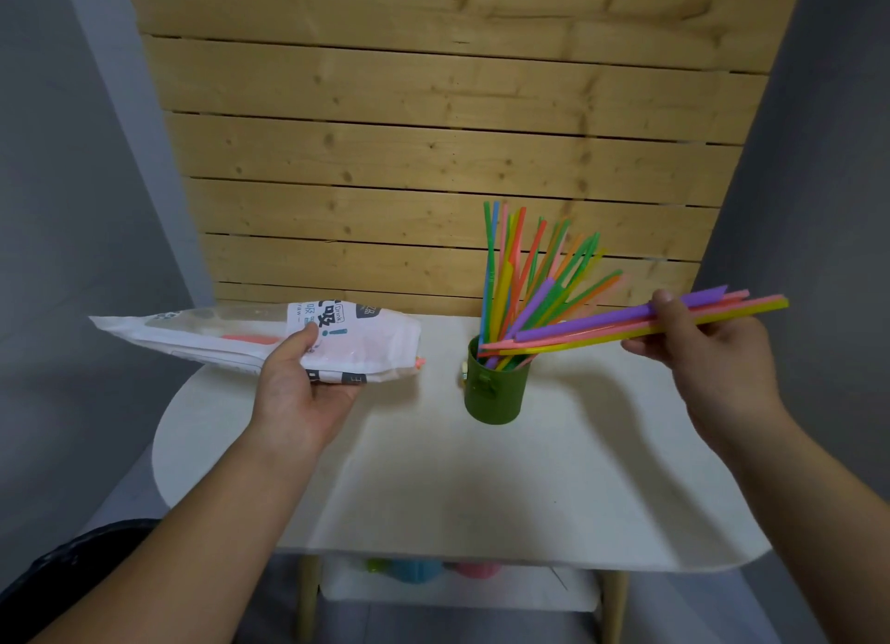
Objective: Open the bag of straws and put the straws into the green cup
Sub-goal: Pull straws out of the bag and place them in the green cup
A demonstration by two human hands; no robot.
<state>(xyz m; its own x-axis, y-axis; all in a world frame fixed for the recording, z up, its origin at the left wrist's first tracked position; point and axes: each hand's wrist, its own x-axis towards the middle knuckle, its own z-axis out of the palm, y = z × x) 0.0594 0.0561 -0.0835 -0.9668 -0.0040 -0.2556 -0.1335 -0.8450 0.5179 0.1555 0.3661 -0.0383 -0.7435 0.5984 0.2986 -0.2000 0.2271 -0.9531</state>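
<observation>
Your left hand (pixel 308 378) at centre left grasping the straw bag (pixel 250 338), your right hand (pixel 698 340) at right pinching a straw bundle (pixel 602 325), tips over the green cup (pixel 496 388) mid-frame on the white table (pixel 481 489).

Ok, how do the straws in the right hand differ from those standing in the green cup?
The held straws lie nearly level, pinched by the right hand, tips reaching the green cup mouth; the cup straws stand upright and fan out. The held straws are few and bunched; the cup straws many. Both are mixed bright colours.
</observation>
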